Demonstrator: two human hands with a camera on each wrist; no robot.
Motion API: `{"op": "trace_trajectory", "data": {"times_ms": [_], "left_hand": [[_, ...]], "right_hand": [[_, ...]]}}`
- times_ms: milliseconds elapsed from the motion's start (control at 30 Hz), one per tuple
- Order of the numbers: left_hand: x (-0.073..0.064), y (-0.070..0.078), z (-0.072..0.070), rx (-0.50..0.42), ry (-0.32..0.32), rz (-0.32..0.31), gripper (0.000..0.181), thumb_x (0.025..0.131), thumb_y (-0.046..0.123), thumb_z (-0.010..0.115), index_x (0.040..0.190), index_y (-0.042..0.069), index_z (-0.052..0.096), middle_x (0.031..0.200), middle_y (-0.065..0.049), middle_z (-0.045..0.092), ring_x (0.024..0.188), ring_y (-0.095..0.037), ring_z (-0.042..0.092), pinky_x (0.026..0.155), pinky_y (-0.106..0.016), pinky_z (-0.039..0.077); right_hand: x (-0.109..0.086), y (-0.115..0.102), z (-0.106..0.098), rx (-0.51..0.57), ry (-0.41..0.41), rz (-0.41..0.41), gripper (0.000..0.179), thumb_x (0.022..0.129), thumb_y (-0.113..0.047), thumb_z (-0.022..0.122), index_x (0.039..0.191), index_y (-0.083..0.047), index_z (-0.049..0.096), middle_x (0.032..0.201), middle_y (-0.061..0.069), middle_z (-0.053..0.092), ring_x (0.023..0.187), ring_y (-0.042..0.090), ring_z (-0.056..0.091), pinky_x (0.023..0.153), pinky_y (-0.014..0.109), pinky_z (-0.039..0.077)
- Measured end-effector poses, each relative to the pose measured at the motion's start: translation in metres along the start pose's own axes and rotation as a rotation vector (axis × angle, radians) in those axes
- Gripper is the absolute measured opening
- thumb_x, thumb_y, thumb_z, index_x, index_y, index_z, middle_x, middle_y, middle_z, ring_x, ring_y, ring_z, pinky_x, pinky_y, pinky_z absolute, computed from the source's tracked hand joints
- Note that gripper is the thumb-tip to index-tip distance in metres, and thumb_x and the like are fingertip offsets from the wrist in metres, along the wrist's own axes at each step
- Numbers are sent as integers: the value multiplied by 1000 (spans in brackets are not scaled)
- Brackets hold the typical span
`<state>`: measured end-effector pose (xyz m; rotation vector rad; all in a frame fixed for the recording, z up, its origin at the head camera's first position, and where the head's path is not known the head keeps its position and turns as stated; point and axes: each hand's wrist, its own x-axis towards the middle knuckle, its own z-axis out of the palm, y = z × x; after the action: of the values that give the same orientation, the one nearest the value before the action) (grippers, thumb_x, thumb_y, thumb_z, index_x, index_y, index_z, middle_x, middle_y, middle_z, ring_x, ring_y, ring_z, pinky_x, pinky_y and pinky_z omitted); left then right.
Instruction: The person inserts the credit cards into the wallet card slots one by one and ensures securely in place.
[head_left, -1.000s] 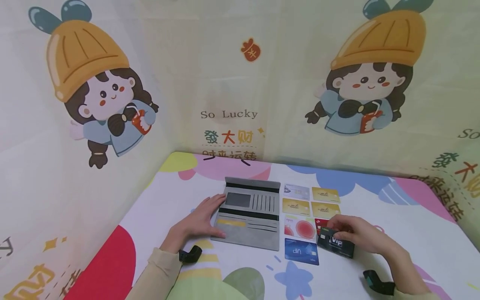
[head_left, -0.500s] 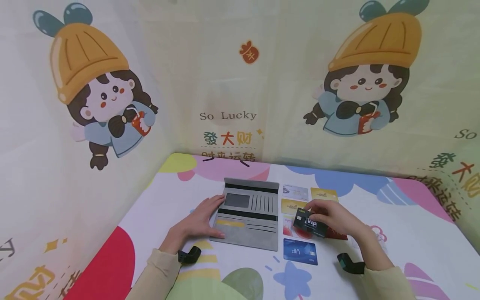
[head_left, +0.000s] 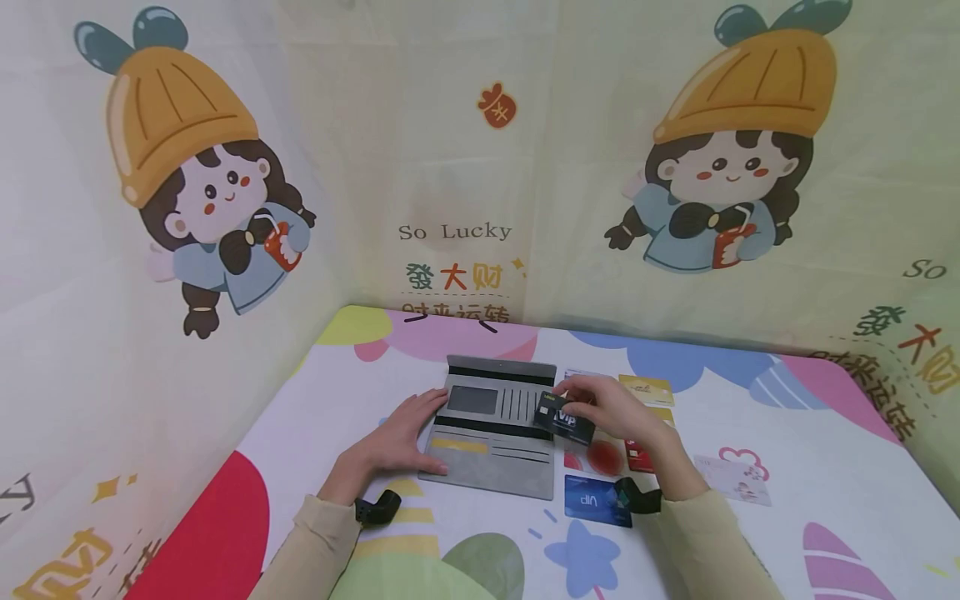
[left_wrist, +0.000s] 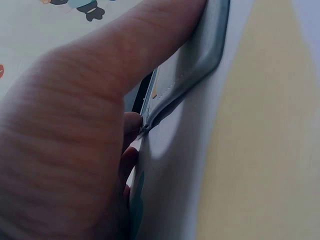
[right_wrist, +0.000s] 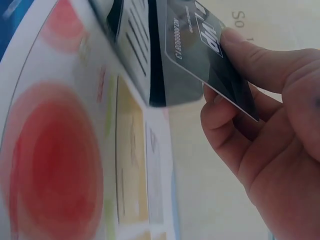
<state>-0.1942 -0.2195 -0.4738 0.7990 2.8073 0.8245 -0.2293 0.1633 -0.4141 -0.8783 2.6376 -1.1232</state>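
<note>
A grey wallet (head_left: 517, 479) lies unfolded on the table, with its card slots facing up and a yellow card partly showing in a lower slot. My left hand (head_left: 401, 437) rests at its left side, thumb on the lower left corner and fingertips along the edge; the left wrist view shows the thumb over the wallet's rim (left_wrist: 212, 55). Between thumb and fingers, my right hand (head_left: 611, 408) pinches a black VIP card (head_left: 566, 427). That card is tilted and overlaps the wallet's right edge, beside the upper slots.
Right of the wallet lie several cards: a blue VIP card (head_left: 588, 500), a card with red circles (head_left: 606, 458), a red card (head_left: 639, 456) and a gold card (head_left: 647, 389). Farther right is a pale card (head_left: 735, 479). A printed cloth wall (head_left: 555, 250) stands behind the table.
My right hand has lifted the black VIP card from the right of the rows and carried it leftward to the wallet, uncovering the red card. The left hand has stayed in place.
</note>
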Motion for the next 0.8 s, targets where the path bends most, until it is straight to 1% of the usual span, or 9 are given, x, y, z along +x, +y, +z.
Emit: {"op": "trace_trajectory", "data": {"times_ms": [100,233,333,533,800], "left_hand": [[0,1,0,4,3,3,114,71,62,82,158,6,32,164,-9,26,150,-29,21,122,-50,10],[0,2,-1,3,4,0,114,71,61,82,157,5,33,164,-10,26,150,-30,21,122,-51,11],[-2,3,-1,-5,4,-4,114,71,61,83,157,5,33,164,-10,26,150,-31,21,121,-52,11],[-4,4,-1,-11,1,-8,115,71,61,83,157,4,33,164,-11,26,150,-32,20,121,-53,11],[-1,4,-2,5,-12,-26,115,71,63,82,158,7,32,165,-8,24,151,-29,18,122,-50,10]], "right_hand": [[7,-4,4,-7,0,-30,24,94,-9,73,117,-11,70,96,-3,65,84,17,59,77,27,56],[15,-8,11,2,-2,-58,23,94,-8,72,117,-10,69,98,-1,66,85,18,59,79,30,56],[21,-11,18,-2,-1,-65,23,94,-8,72,117,-9,70,98,-1,66,85,17,58,79,30,55],[34,-22,31,-5,-15,-72,22,95,-8,71,118,-10,69,95,-3,65,83,16,57,77,30,54],[51,-38,48,-2,-34,-128,20,96,-7,69,116,-8,69,91,-4,63,80,14,55,73,29,52]]}}
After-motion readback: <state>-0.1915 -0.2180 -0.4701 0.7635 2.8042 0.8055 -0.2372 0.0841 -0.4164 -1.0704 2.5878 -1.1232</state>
